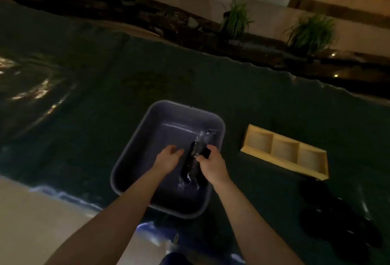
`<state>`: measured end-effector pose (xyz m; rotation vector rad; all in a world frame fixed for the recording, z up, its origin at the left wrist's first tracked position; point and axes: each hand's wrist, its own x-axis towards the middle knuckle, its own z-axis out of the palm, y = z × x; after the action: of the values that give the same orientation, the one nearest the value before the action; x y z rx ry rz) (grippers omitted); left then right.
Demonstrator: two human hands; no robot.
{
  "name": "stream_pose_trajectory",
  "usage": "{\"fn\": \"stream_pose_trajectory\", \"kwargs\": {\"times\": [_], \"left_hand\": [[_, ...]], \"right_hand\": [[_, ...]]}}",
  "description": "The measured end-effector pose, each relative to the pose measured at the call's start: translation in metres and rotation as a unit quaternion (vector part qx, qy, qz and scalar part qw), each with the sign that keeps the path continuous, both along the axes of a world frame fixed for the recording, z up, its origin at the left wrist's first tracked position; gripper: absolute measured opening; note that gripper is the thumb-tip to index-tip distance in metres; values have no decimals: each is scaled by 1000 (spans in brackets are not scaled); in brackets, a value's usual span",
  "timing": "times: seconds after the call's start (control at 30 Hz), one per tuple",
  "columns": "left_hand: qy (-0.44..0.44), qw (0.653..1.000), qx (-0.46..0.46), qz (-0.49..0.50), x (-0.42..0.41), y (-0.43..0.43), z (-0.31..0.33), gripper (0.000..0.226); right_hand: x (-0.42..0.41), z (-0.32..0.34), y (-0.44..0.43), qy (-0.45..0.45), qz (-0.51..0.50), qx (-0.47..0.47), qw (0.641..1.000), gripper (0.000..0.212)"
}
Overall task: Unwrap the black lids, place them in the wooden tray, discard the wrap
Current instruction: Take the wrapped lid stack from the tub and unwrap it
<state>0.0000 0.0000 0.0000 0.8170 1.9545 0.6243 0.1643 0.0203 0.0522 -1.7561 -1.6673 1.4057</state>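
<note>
Pinching wrapped black lids (191, 162) over grey tub (135, 148): right hand (211, 164) grip; left hand (168, 157) spread alongside.

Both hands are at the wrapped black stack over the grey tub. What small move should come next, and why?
Probably pull the clear wrap further off with the right hand while the left hand steadies the stack of black lids. Film still clings around them, and the wooden tray shows three empty compartments.

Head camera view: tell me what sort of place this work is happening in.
Probably a dim indoor lobby or courtyard, not a workshop. A dark green cloth-covered table stands beside a long dark rock-edged planter bed with grassy green plants, and a glossy pale tiled floor lies beyond.
</note>
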Motion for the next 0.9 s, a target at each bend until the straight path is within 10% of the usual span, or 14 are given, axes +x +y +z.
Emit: {"fn": "stream_pose_trajectory", "kwargs": {"times": [0.33,0.9], "left_hand": [[-308,943,-69,105,11,16,-40,55],[-412,900,-73,121,2,23,-48,50]], "right_hand": [[-42,-35,-6,37,-131,-118,984,84],[-49,-59,-21,-72,-53,-67,994,92]]}}
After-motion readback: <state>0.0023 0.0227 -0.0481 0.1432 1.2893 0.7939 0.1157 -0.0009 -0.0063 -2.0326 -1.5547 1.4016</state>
